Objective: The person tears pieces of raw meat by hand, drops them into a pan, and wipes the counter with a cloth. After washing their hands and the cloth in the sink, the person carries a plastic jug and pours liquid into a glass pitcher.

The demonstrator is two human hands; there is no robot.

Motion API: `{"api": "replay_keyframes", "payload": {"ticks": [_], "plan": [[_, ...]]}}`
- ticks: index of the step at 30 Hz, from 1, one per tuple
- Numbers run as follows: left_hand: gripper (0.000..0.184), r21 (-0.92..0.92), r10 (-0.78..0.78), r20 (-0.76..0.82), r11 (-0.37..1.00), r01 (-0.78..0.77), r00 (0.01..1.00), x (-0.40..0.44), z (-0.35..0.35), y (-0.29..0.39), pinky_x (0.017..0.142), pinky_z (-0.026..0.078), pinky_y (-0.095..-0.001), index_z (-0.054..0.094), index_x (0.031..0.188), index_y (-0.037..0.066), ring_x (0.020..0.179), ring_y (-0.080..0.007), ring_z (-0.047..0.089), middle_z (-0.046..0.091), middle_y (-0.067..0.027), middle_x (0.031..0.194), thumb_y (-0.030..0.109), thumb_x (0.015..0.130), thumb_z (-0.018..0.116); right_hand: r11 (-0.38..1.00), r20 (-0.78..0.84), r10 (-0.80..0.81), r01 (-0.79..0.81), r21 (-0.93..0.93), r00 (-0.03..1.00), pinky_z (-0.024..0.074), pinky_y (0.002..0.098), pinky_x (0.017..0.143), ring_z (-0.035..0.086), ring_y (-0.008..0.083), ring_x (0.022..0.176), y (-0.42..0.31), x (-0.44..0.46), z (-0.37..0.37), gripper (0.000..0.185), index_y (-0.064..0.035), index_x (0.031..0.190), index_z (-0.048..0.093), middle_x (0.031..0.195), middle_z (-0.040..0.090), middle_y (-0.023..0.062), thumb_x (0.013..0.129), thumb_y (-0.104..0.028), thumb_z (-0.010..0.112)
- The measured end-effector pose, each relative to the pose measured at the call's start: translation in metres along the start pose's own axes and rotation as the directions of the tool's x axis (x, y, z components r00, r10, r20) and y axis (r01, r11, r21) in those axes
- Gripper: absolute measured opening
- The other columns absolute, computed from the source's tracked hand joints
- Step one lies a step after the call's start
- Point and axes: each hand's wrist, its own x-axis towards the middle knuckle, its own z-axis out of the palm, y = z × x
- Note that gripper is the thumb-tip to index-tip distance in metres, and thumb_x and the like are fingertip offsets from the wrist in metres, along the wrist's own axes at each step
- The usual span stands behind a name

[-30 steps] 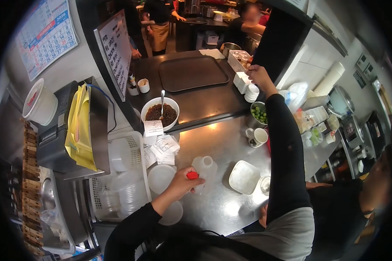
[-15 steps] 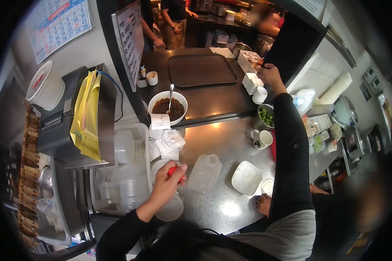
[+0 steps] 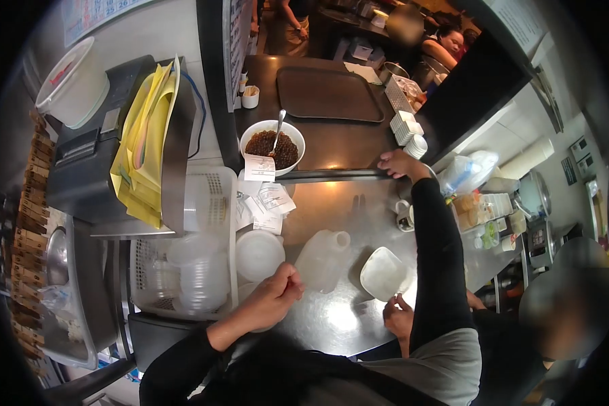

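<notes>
My left hand point(image 3: 272, 294) is closed in a fist over the steel counter; what it holds, if anything, is hidden. Just right of it a translucent plastic jug point(image 3: 323, 260) lies on its side, its mouth uncapped. My right hand point(image 3: 399, 164) is stretched forward over the counter ledge, fingers loosely bent and partly apart, with nothing visible in them. Close by are a stack of small white cups point(image 3: 415, 146) and a white mug point(image 3: 404, 215), partly behind my forearm. Another person's hand point(image 3: 399, 318) touches the near side of a square white tub point(image 3: 382, 274).
Receipts point(image 3: 267, 206) lie beside a bowl of dark brown pearls point(image 3: 272, 147) with a spoon. A brown tray point(image 3: 328, 95) rests on the pass ledge. At left stand a basket of plastic lids point(image 3: 230, 237) and a printer point(image 3: 91, 162). Another person is close on my right.
My right hand has drawn back from the small baskets. My left fist has turned, and the red thing in it no longer shows. The other person's hand has moved onto the white tub.
</notes>
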Motion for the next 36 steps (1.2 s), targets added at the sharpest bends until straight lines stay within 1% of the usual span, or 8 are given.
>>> {"api": "replay_keyframes", "payload": {"ticks": [4, 8, 13, 23, 26, 29, 34, 36], "plan": [[0.017, 0.123, 0.154, 0.01, 0.98, -0.154, 0.988, 0.002, -0.002, 0.01, 0.067, 0.047, -0.0349, 0.048, 0.112, 0.006, 0.069, -0.0205, 0.057, 0.056, -0.0073, 0.078, 0.007, 0.096, 0.051, 0.996, 0.12, -0.025, 0.036, -0.087, 0.992, 0.058, 0.0321, 0.068, 0.067, 0.0177, 0.081, 0.009, 0.02, 0.042, 0.061, -0.0081, 0.135, 0.056, 0.101, 0.068, 0.0065, 0.082, -0.034, 0.074], [0.018, 0.198, 0.067, 0.061, 0.977, -0.078, 0.996, 0.002, -0.007, 0.013, 0.065, 0.047, -0.0374, 0.051, 0.112, 0.007, 0.069, -0.0255, 0.061, 0.06, -0.0093, 0.076, 0.005, 0.094, 0.052, 0.983, 0.12, 0.024, -0.001, -0.183, 0.992, 0.0581, 0.0321, 0.073, 0.068, 0.0205, 0.084, -0.006, 0.015, 0.062, 0.082, -0.0087, 0.147, 0.043, 0.1, 0.069, 0.013, 0.079, -0.043, 0.075], [0.016, 0.385, 0.319, -0.123, 0.888, -0.252, 0.94, 0.01, 0.004, 0.014, 0.061, 0.046, -0.0336, 0.058, 0.108, 0.005, 0.061, -0.0208, 0.057, 0.057, -0.0107, 0.07, 0.009, 0.093, 0.06, 0.981, 0.069, 0.008, 0.005, -0.196, 0.998, 0.0583, 0.0336, 0.072, 0.069, 0.0213, 0.083, -0.001, 0.019, 0.081, 0.072, -0.0063, 0.14, 0.05, 0.101, 0.069, 0.0139, 0.083, -0.043, 0.072], [0.02, 0.515, 0.187, -0.09, 0.849, -0.115, 0.978, 0.011, 0.001, 0.025, 0.057, 0.049, -0.0392, 0.061, 0.099, 0.011, 0.065, -0.0254, 0.064, 0.065, -0.0085, 0.077, 0.022, 0.086, 0.071, 0.984, -0.164, -0.1, 0.073, -0.162, 0.981, 0.0563, 0.0366, 0.071, 0.07, 0.0231, 0.083, 0.036, 0.058, 0.054, 0.043, -0.0024, 0.111, 0.067, 0.091, 0.071, 0.0162, 0.082, -0.032, 0.076], [0.019, 0.476, 0.252, -0.094, 0.861, -0.178, 0.963, 0.014, 0.002, 0.012, 0.054, 0.043, -0.0352, 0.061, 0.097, 0.005, 0.057, -0.0224, 0.055, 0.055, -0.0093, 0.066, 0.012, 0.084, 0.073, 0.934, -0.463, -0.34, 0.236, -0.269, 0.819, 0.0545, 0.037, 0.074, 0.07, 0.0267, 0.082, 0.038, 0.052, 0.036, 0.042, -0.0003, 0.111, 0.066, 0.088, 0.071, 0.017, 0.081, -0.028, 0.077], [0.016, 0.542, 0.443, -0.137, 0.782, -0.307, 0.886, 0.017, 0.004, 0.001, 0.059, 0.047, -0.0373, 0.061, 0.096, 0.005, 0.061, -0.0259, 0.059, 0.057, -0.0107, 0.069, 0.014, 0.087, 0.07, 0.962, -0.727, -0.264, 0.23, -0.149, 0.634, 0.0528, 0.0374, 0.078, 0.07, 0.0299, 0.084, 0.034, 0.044, 0.012, 0.045, -0.0006, 0.113, 0.063, 0.084, 0.071, 0.0159, 0.081, -0.029, 0.078], [0.044, 0.63, 0.221, -0.196, 0.775, -0.051, 0.955, 0.015, 0.008, 0.032, 0.07, 0.05, -0.0422, 0.063, 0.101, 0.005, 0.076, -0.0314, 0.065, 0.066, -0.0139, 0.083, 0.041, 0.081, 0.077, 0.939, -0.852, -0.124, 0.338, 0.065, 0.509, 0.0525, 0.0372, 0.076, 0.069, 0.0285, 0.08, 0.017, 0.017, -0.019, 0.046, -0.0003, 0.117, 0.057, 0.083, 0.069, 0.014, 0.082, -0.024, 0.075], [0.051, 0.657, 0.249, -0.19, 0.751, -0.065, 0.95, 0.024, 0.014, 0.022, 0.071, 0.051, -0.0421, 0.064, 0.103, 0.005, 0.078, -0.0319, 0.065, 0.066, -0.0143, 0.085, 0.047, 0.077, 0.079, 0.908, -0.932, -0.029, 0.399, 0.126, 0.362, 0.0517, 0.0353, 0.077, 0.068, 0.0241, 0.08, 0.005, 0.005, -0.029, 0.042, -0.0003, 0.116, 0.057, 0.082, 0.069, 0.0114, 0.084, -0.021, 0.074]]}}
